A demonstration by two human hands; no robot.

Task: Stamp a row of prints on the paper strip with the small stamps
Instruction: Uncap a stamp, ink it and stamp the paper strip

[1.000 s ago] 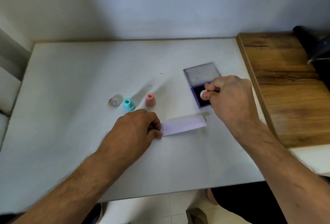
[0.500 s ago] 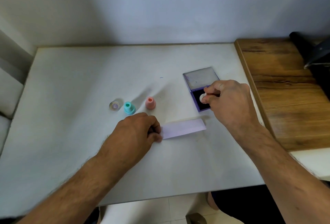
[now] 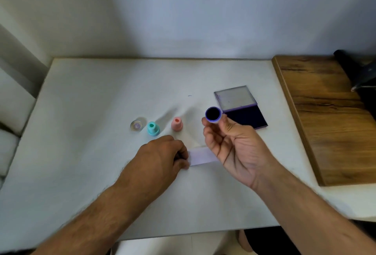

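Pressing down on the left end of a narrow pale lilac paper strip (image 3: pixel 200 156), the left hand (image 3: pixel 162 158) is lying knuckles up on the white surface (image 3: pixel 85 132), its fingers curled together over the paper's edge. The strip is lying flat, running to the right from under those fingers, and its right end is disappearing behind the right hand (image 3: pixel 236 149).

That right hand is hovering above the surface with its palm turned up toward the camera, pinching a small round stamp with a purple rim (image 3: pixel 213 114) between thumb and fingertips. The stamp is being held with its printing face tilted up at the viewer, and that face is showing dark with ink.

A little farther away, three more small pieces are standing in a row to the left of the raised stamp. A pink cone-shaped plastic stamp (image 3: pixel 176 124) is standing upright nearest the right hand, a turquoise plastic stamp with a flared base (image 3: pixel 153 128) is standing just left of it, and a clear round piece with a lilac centre (image 3: pixel 136 126) is lying at the left end of the row. All three are sitting apart from one another.

Beyond the right hand and slightly to its right, an open purple ink pad (image 3: pixel 245 116) is lying on the surface, its dark blue pad toward the near side and its grey hinged lid (image 3: pixel 234 98) folded back on the far side.

At the right edge, a brown wooden board (image 3: pixel 325 122) is adjoining the white surface.
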